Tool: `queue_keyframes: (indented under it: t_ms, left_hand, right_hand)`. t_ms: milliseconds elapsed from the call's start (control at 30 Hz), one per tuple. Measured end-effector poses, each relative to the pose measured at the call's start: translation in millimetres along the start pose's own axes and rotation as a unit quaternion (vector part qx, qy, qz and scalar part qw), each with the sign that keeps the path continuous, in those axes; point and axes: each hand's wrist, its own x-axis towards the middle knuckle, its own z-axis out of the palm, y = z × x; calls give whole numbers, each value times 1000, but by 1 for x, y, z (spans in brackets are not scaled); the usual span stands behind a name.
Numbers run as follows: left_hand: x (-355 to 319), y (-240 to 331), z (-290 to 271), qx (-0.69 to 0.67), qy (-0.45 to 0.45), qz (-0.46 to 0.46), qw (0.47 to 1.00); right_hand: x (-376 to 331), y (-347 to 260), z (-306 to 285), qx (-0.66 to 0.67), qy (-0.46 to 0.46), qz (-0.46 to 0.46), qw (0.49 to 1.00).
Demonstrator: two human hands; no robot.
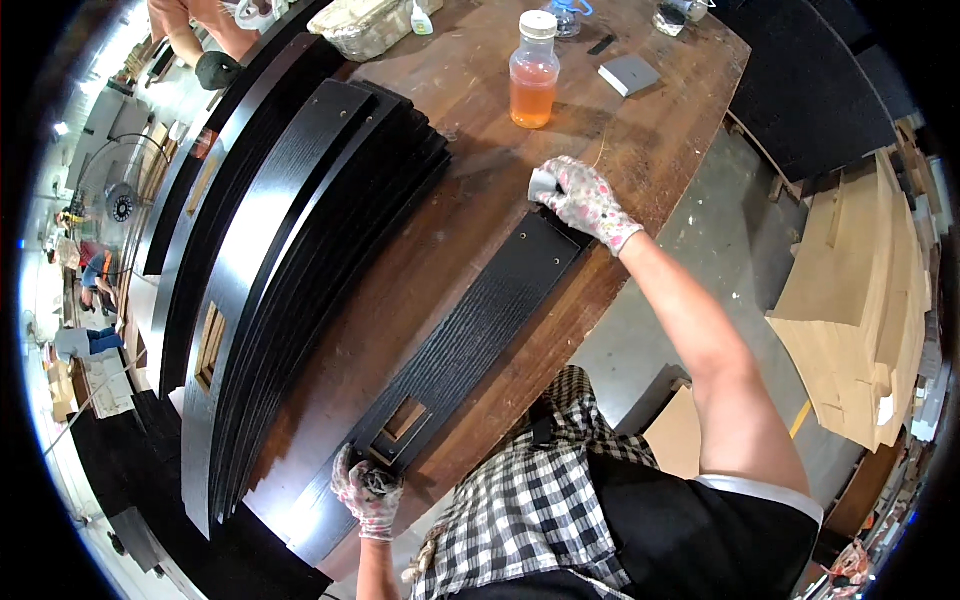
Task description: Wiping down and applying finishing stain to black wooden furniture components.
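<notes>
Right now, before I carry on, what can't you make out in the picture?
All in the head view:
Pale block: partly covered by the fingers of the right hand.
Black board: underside, facing the table.
Left hand: whether it holds anything; the dark patch at its fingers is too unclear.
Stacked black boards: their number; edges overlap.
Person at upper left: cut off by the top edge.

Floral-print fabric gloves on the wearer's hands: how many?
2: one on the left hand, near the rectangular cutout in the long black panel; one on the right hand, at the panel's far end, holding a pale grey piece.
</notes>
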Motion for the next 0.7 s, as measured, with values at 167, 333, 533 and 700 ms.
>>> queue_keyframes:
  t_ms: [167, 333, 533, 700]
  left_hand:
    - [0, 0, 0, -1, 1, 6, 1000]
    - [2, -1, 2, -6, 11, 15, 1000]
    - [-1, -3, 1, -2, 14, 24, 1000]
    - [-3, -12, 9, -12, 29, 32, 999]
  right_hand:
    - [0, -8, 2, 11, 10, -42, 999]
    - [-33, 5, -12, 22, -58, -7, 998]
    - [-73, 15, -54, 12, -132, 13, 991]
    - [-33, -8, -17, 54, -8, -19, 998]
